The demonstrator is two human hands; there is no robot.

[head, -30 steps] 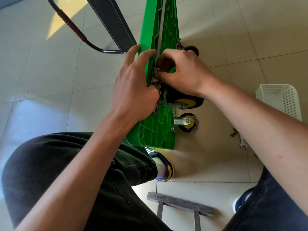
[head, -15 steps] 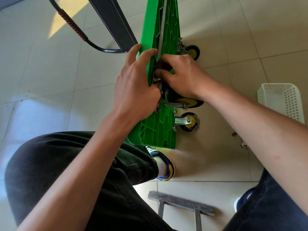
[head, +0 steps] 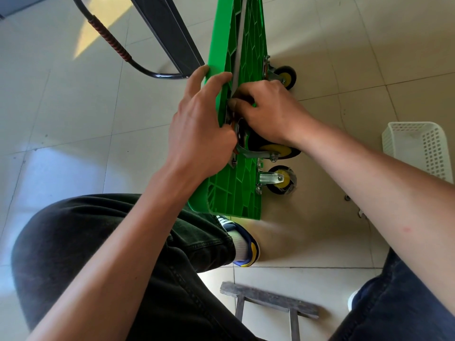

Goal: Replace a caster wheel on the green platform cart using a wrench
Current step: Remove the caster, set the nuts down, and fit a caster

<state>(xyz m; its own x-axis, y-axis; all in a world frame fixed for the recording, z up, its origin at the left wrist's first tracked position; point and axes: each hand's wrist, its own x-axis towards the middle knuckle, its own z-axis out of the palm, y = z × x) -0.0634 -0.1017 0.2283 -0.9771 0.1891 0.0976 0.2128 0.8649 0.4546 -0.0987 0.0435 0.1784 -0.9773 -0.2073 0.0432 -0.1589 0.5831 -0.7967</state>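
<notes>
I've got L hand [head: 199, 134] curled over the green cart [head: 236, 193] edge; R hand [head: 268, 114] pinches hardware at the caster wheel [head: 275, 150] plate, just right of cart. Cart's long axis runs away; R nearer.

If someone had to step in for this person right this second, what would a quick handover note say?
Left hand: grips the upper edge of the green platform cart, which stands on its side on the floor.
Right hand: fingers curled at the mounting plate of the caster wheel near the top edge; what they pinch is hidden.
Two other casters are mounted lower down. Small hardware lies on the floor beside a white basket; no wrench is in either hand.
Done: cannot tell how far fastening has got.
Left: probably finish the bolts, tighten with the wrench, set the cart upright.
</notes>
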